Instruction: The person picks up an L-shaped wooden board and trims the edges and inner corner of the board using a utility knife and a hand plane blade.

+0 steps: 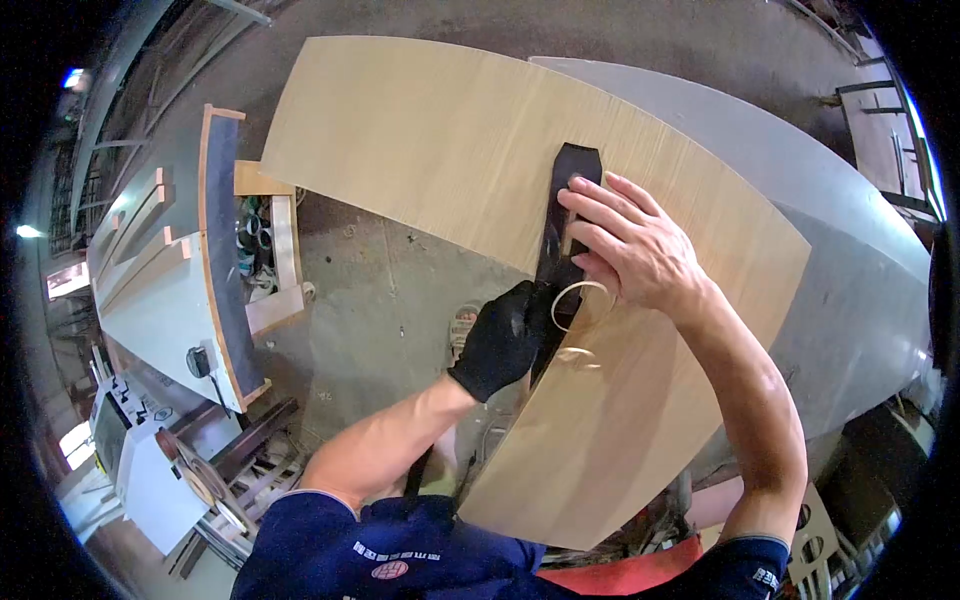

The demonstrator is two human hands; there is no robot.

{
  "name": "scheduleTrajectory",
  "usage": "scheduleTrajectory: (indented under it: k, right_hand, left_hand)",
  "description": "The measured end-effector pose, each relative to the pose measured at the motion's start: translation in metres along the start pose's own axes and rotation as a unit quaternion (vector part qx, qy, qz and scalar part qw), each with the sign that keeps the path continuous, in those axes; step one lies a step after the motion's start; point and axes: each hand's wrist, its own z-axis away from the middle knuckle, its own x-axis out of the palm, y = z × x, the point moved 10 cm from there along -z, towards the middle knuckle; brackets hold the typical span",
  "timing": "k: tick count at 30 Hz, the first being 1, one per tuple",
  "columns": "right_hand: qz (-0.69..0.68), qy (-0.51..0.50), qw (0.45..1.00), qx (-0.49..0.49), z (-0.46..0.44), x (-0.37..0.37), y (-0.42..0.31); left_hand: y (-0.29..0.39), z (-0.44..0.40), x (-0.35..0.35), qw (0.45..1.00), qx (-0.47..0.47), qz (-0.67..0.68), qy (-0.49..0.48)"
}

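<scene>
A long, dark tool that looks like a hand plane (552, 225) lies across the inner edge of a wood-veneered board (420, 130). My right hand (640, 240), bare, rests over its upper part, with the fingertips pressed on the dark body. Lower down, my left hand (505, 338), in a black glove, is closed round the near part; its fingers are mostly hidden. A thin pale curled strip (583, 308) stands beside the tool, just below my right hand. A smaller curl (578, 358) lies on the board nearby.
Under the board, a grey surface (860, 290) extends to the right. To the left stands a white panel with a dark edge (222, 250), beside a wooden frame (285, 240). A white machine (160, 480) is at lower left, and red material (630, 570) at the bottom.
</scene>
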Motion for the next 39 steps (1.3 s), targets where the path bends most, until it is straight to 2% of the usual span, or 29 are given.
scheduleTrajectory:
  k: [5,8,12,13,16,17,23,26,29,32,35,37,39]
  right_hand:
    - [0.007,0.023,0.999,0.040,0.005,-0.003,0.006]
    - [0.021,0.044,0.997,0.051,0.006,-0.008,0.006]
    - [0.038,0.060,0.995,0.069,0.014,-0.014,0.001]
    - [0.039,0.041,0.995,0.076,0.024,-0.012,-0.002]
    - [0.048,0.022,0.993,0.101,0.042,-0.010,-0.008]
    - [0.048,0.020,0.993,0.110,0.046,-0.007,-0.009]
    - [0.043,0.063,0.990,0.115,0.051,-0.006,-0.005]
    - [0.052,0.092,0.988,0.110,0.050,-0.009,-0.007]
    - [0.055,0.112,0.986,0.106,0.054,-0.014,-0.007]
    - [0.057,0.115,0.986,0.109,0.055,-0.016,-0.008]
    - [0.035,0.068,0.992,0.103,0.065,-0.007,-0.016]
    - [0.017,0.026,0.993,0.114,0.081,0.005,-0.036]
    - [0.018,0.032,0.989,0.145,0.084,0.009,-0.041]
  left_hand:
    - [0.014,-0.011,0.003,0.997,0.002,-0.068,-0.019]
    - [0.004,-0.009,0.000,0.996,-0.023,-0.070,0.046]
    - [-0.011,-0.010,-0.006,0.998,-0.033,0.049,0.004]
    - [-0.013,-0.006,-0.006,0.999,-0.037,0.001,-0.022]
    - [-0.017,-0.004,-0.014,0.997,-0.051,-0.019,-0.047]
    - [-0.021,-0.004,-0.009,0.993,-0.084,-0.007,-0.087]
    - [-0.013,-0.017,-0.006,0.977,-0.057,-0.116,-0.169]
    - [0.014,-0.023,0.000,0.975,0.027,-0.110,-0.193]
    - [0.004,-0.021,0.008,0.979,-0.038,-0.089,-0.177]
    - [0.014,-0.023,0.007,0.970,0.005,-0.094,-0.224]
    - [-0.015,-0.007,-0.006,0.954,-0.078,-0.130,-0.258]
    - [-0.018,0.004,-0.015,0.957,-0.044,-0.107,-0.266]
    - [-0.012,0.005,-0.016,0.959,0.020,-0.097,-0.265]
